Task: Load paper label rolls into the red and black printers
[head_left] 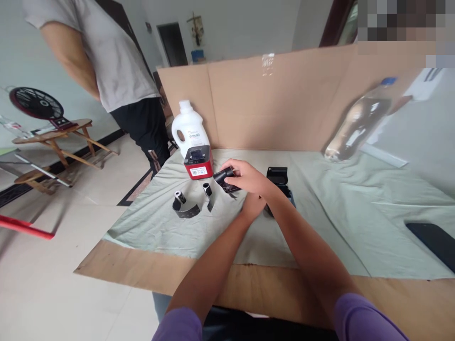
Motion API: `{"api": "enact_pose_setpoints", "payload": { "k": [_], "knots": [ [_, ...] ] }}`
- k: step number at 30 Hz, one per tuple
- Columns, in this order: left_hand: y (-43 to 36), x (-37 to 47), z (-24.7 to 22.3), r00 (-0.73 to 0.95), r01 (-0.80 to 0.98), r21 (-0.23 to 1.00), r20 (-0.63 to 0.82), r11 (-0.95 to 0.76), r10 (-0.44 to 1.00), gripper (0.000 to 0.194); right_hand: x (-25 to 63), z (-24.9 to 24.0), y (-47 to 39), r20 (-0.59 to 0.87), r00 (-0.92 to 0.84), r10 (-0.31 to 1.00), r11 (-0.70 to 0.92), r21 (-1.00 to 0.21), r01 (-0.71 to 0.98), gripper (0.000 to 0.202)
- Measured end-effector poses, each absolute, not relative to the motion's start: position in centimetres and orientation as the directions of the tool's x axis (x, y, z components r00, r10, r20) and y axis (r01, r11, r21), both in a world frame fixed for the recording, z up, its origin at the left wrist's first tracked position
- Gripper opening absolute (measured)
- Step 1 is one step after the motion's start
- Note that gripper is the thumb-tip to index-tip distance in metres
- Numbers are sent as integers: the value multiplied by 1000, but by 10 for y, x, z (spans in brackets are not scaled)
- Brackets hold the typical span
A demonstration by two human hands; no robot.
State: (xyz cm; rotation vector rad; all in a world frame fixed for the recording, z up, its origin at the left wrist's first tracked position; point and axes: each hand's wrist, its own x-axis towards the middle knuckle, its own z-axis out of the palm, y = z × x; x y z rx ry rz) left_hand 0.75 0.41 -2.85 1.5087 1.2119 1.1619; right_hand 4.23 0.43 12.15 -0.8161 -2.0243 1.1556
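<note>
My right hand (243, 176) reaches across to the left, its fingers closed round a black roll (223, 175). Under it crosses my left arm, and my left hand (253, 205) lies beside a small black device with its lid raised (277, 175). My left fingers are mostly hidden behind my right wrist. Left of the roll, a small white-cored roll (179, 196) trails a curled black strip (186, 211). Another small core with a short black strip (207, 189) stands between them. Behind these sits a red and black box-shaped device (198, 163) with a white label.
A white jug (190, 128) stands behind the red device, against a cardboard screen (266, 109). A large clear bottle with a blue cap (362, 123) leans at the right. A dark flat object (432, 241) lies at the right edge. A person (106, 61) stands at the left.
</note>
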Motion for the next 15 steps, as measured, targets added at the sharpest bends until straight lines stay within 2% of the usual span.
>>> {"api": "enact_pose_setpoints", "payload": {
  "k": [4, 7, 9, 12, 14, 15],
  "knots": [
    [4, 7, -22, 46, 133, 977, 165, -169, 985, 22, 78, 132, -8, 191, -411, 891, 243, -967, 77, 32],
    [5, 4, -15, -38, 50, 977, 211, -209, 977, 27, 111, 127, -16, 125, -332, 935, 153, -986, 61, 34],
    [6, 1, -7, -72, -48, 970, 233, -237, 970, 38, 130, 119, -13, 118, -284, 952, 148, -985, 87, 33],
    [3, -3, 6, 28, -276, 937, 231, -214, 973, 64, 149, 105, -1, 122, -219, 968, 162, -971, 174, 33],
    [0, -4, 13, 80, -310, 927, 246, -211, 966, 61, 153, 99, 8, 122, -203, 971, 163, -966, 199, 32],
    [-2, -4, 15, 74, -263, 937, 258, -231, 963, 56, 154, 97, 11, 113, -210, 971, 154, -969, 194, 31]
  ]
}}
